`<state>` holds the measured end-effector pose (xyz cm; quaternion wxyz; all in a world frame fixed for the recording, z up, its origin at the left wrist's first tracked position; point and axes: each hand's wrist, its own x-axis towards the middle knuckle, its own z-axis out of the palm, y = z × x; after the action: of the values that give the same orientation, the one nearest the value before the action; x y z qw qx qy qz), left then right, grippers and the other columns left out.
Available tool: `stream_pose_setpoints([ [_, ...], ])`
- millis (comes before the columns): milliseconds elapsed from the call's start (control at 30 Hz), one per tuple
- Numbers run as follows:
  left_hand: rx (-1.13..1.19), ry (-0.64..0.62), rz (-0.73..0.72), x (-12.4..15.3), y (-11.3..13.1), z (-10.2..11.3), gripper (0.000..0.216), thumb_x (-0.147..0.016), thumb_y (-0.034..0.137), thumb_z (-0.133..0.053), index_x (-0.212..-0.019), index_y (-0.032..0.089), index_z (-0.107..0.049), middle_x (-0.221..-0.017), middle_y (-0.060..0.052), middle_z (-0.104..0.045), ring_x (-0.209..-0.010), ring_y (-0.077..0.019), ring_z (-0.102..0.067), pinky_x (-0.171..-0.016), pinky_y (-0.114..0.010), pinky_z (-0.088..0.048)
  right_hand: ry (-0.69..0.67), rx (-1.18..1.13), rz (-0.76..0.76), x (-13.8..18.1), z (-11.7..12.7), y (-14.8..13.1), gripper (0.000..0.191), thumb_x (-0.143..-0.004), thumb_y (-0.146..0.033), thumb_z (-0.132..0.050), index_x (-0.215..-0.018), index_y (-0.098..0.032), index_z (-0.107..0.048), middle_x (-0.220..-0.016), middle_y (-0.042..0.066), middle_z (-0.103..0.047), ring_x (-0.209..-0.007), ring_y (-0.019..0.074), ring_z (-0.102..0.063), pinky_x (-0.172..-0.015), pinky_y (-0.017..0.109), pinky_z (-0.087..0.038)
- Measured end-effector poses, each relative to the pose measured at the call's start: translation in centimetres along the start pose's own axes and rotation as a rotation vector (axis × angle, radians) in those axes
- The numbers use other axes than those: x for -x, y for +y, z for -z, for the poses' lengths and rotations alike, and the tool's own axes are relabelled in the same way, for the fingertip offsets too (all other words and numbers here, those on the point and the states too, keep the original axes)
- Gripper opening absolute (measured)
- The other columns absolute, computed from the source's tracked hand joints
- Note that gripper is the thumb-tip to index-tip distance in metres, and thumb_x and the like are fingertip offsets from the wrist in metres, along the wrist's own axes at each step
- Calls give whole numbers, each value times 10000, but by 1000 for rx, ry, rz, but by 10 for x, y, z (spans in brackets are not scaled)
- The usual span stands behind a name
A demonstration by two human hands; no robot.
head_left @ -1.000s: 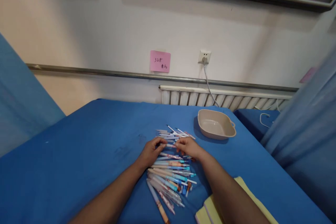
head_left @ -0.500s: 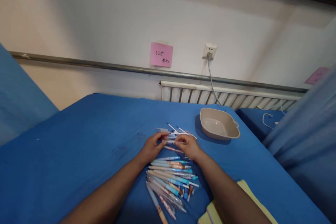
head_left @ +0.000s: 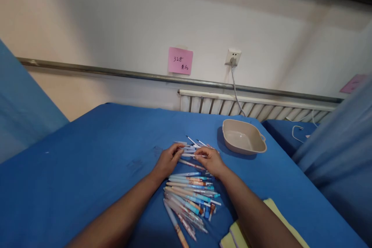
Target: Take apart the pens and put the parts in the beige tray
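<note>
My left hand (head_left: 169, 159) is at the left ends of a small bunch of pens and thin refills, its thumb and fingers curled in. What those fingertips hold is too small to make out. My right hand (head_left: 212, 160) pinches the right part of a pale pen (head_left: 188, 155) lying crosswise between both hands. Just beyond are white refills (head_left: 191, 141) with dark tips. Below my fingers lies a pen with a reddish pattern (head_left: 190, 164). Closer to me, several blue, peach and clear pens (head_left: 188, 192) are spread in a loose pile.
A beige basin (head_left: 243, 139) stands on the blue-covered surface (head_left: 101, 170) at the back right. Yellow cloth (head_left: 236, 234) lies under my right forearm. Behind are a radiator (head_left: 203, 102), a metal rail (head_left: 116, 72) and a plugged-in socket (head_left: 233, 57). Blue curtains (head_left: 343, 155) hang on both sides.
My left fingertips have shifted slightly up, away from the left end of the pale pen. The right hand stays on it. The whole view has moved a little.
</note>
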<state>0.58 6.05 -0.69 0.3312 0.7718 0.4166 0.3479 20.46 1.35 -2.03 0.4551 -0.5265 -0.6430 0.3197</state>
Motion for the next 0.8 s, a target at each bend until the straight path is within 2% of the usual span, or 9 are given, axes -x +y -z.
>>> stream_pose_setpoints([
  [100,-12,-5,65,0,0,2,333,-865,402,-432,-1056,182,-593,-783,-16,-673,-678,-173,-620,-676,-297,-493,-4,14,14,0,-1,0,146,-756,-311,-600,-813,-201,-678,-789,11,-674,-756,169,-621,-711,282,-476],
  [267,10,-26,-122,4,7,3,450,-758,311,-600,-1186,187,-537,-1047,-60,-648,-936,-198,-600,-825,-305,-467,32,-61,-23,0,-1,1,155,-748,-326,-607,-794,-189,-662,-780,14,-683,-746,167,-625,-724,290,-475],
  [400,-15,-25,-65,4,7,2,268,-838,357,-488,-994,188,-626,-821,-15,-663,-760,-166,-604,-710,-266,-465,26,-63,-7,-3,2,1,149,-748,-315,-605,-798,-190,-670,-767,9,-682,-741,163,-621,-712,278,-468],
  [500,-81,-75,4,3,5,4,351,-870,432,-424,-742,174,-626,-595,23,-588,-593,-141,-553,-589,-237,-428,3,-34,4,-4,4,2,146,-752,-306,-604,-806,-191,-676,-781,8,-689,-758,160,-623,-753,286,-462],
  [567,-102,-75,19,3,4,6,433,-884,450,-387,-629,169,-597,-523,26,-543,-530,-134,-520,-553,-240,-412,-15,-27,9,-4,4,2,153,-758,-310,-600,-812,-189,-675,-790,9,-690,-755,158,-623,-750,285,-462],
  [633,-82,-51,-2,3,4,7,406,-881,441,-395,-697,165,-630,-601,6,-597,-578,-145,-551,-591,-254,-439,-17,-30,12,-4,3,2,156,-760,-312,-598,-812,-187,-674,-787,9,-688,-746,157,-621,-726,276,-465],
  [700,-15,-25,-61,3,5,7,299,-828,406,-507,-943,166,-644,-851,-34,-665,-761,-169,-607,-708,-276,-474,-15,-35,10,-3,2,2,154,-760,-311,-596,-799,-184,-673,-770,8,-685,-735,155,-619,-712,270,-465],
  [767,65,-4,-108,4,5,4,387,-761,349,-606,-1106,174,-588,-1008,-59,-654,-894,-185,-610,-802,-296,-476,-17,-49,2,-3,1,2,156,-759,-316,-595,-787,-182,-671,-755,6,-683,-726,154,-618,-709,271,-467],
  [800,94,6,-117,4,5,3,391,-748,331,-621,-1105,175,-589,-1000,-61,-658,-896,-187,-613,-812,-301,-478,-21,-58,-2,-4,1,2,160,-757,-321,-596,-785,-182,-670,-752,5,-683,-724,155,-619,-710,274,-468],
])
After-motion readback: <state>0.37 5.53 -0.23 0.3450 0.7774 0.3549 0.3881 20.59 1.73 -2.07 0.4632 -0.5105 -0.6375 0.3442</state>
